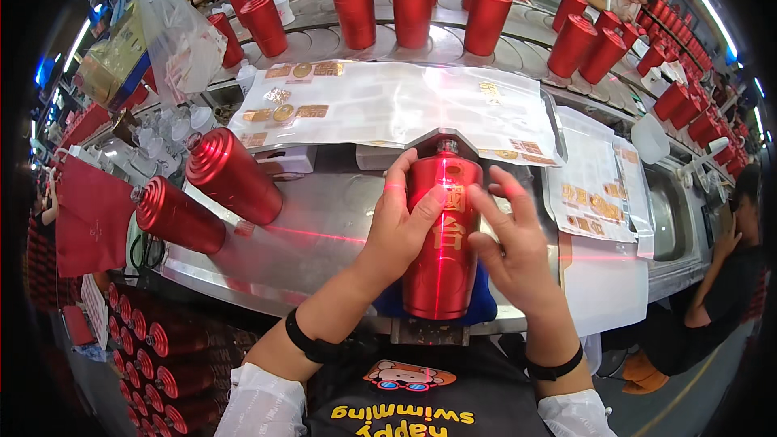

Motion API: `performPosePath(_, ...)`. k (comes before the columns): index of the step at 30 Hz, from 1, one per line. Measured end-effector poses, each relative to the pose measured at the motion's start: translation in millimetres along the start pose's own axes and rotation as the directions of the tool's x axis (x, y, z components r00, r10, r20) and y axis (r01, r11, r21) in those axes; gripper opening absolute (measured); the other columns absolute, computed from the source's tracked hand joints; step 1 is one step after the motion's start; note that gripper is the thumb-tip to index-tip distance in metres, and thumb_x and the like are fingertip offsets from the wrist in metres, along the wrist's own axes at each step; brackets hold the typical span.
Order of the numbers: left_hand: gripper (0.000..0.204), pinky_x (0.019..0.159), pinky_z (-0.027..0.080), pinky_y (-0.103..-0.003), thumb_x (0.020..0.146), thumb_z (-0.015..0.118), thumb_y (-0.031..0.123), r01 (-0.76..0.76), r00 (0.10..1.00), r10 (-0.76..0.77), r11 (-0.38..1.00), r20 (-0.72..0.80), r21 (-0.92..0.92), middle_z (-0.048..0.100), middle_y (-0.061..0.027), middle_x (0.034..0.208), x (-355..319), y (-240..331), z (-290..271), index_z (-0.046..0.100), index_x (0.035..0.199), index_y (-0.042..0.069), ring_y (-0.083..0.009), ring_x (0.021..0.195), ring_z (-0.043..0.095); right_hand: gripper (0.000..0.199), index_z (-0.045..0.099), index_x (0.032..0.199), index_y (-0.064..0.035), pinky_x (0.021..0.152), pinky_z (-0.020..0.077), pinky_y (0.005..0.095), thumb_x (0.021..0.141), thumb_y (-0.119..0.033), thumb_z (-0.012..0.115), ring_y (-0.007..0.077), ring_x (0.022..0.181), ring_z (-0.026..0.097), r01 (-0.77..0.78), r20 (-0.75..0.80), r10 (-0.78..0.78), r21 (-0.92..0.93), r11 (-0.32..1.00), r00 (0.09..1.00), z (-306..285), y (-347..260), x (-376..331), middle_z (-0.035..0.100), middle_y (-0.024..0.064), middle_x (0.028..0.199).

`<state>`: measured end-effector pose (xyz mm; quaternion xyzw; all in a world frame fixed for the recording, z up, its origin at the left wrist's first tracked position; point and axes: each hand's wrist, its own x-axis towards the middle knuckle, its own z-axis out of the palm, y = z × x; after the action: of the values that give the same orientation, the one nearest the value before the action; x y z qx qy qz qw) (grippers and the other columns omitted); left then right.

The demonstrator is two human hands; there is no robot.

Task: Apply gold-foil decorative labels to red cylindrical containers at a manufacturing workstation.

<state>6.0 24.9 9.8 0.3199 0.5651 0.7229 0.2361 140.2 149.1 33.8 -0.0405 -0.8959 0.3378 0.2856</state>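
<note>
A shiny red bottle (429, 287) with gold characters down its front lies in front of me on a blue cloth (483, 299), its clear neck pointing away. My left hand (395, 226) wraps round its left side, thumb pressed on the front beside the gold characters. Along the right side, my right hand (518, 247) has its fingers apart, the index fingertip at the edge of the characters. A red light line runs lengthwise down the bottle. Beyond it lies a white backing sheet (376, 101) with gold stickers.
Two red bottles (235, 178) lean on the metal table at left. A second sticker sheet (599, 170) is at right, near a metal sink (668, 214). Several red bottles stand on the conveyor (312, 40) behind. A plastic bag (174, 40) hangs at left; a co-worker (732, 267) sits at right.
</note>
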Motion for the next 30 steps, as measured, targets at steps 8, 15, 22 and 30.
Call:
performPosePath(8, 0.072, 0.098, 0.042, -0.034, 0.091, 0.062, 0.029, -0.008, 1.0, 0.01, 0.997, -0.025, 0.075, 0.049, -0.0238, 0.128, 5.3, -4.4, 0.1, 0.025, 0.139, -0.009, -0.0256, 0.116, 0.052, 0.017, 0.059, 0.099, -0.0008, 0.07, 0.0476, 0.0238, 0.089, -0.014, 0.063, 0.0089, 0.078, 0.058, -0.383, 0.072, 0.384, 0.352, 0.854, 0.921, -28.5, 15.6, 30.5, 0.064, 0.0054, 0.087)
performPosePath(15, 0.075, 0.097, 0.043, -0.035, 0.088, 0.065, 0.028, 0.021, 0.999, -0.016, 0.988, -0.034, 0.151, 0.048, -0.0248, 0.128, 8.2, -1.0, 2.7, 0.025, 0.139, -0.009, -0.0267, 0.116, 0.053, 0.018, 0.06, 0.1, -0.002, 0.07, 0.0464, 0.0228, 0.089, -0.015, 0.064, 0.0068, 0.078, 0.055, -0.417, 0.249, 0.337, 0.459, 0.784, 0.908, -27.5, 19.9, 43.7, 0.062, 0.0016, 0.085)
performPosePath(22, 0.077, 0.097, 0.044, -0.035, 0.087, 0.067, 0.029, 0.023, 0.999, -0.02, 0.993, -0.028, 0.116, 0.049, -0.0251, 0.126, 6.8, -1.3, 0.5, 0.025, 0.139, -0.01, -0.0273, 0.115, 0.054, 0.019, 0.06, 0.101, -0.0022, 0.073, 0.0453, 0.0225, 0.088, -0.016, 0.064, 0.0077, 0.081, 0.055, -0.435, 0.205, 0.384, 0.456, 0.777, 0.9, -34.0, 24.2, 41.7, 0.06, 0.0003, 0.088)
performPosePath(30, 0.077, 0.097, 0.044, -0.035, 0.086, 0.067, 0.029, 0.032, 0.999, -0.029, 0.992, -0.028, 0.121, 0.05, -0.0248, 0.125, 6.2, 2.6, 1.8, 0.025, 0.138, -0.01, -0.0273, 0.114, 0.054, 0.018, 0.061, 0.102, -0.0028, 0.074, 0.0469, 0.0224, 0.087, -0.014, 0.065, 0.0072, 0.082, 0.056, -0.41, 0.208, 0.355, 0.515, 0.752, 0.912, -29.3, 26.5, 49.0, 0.062, 0.0019, 0.089)
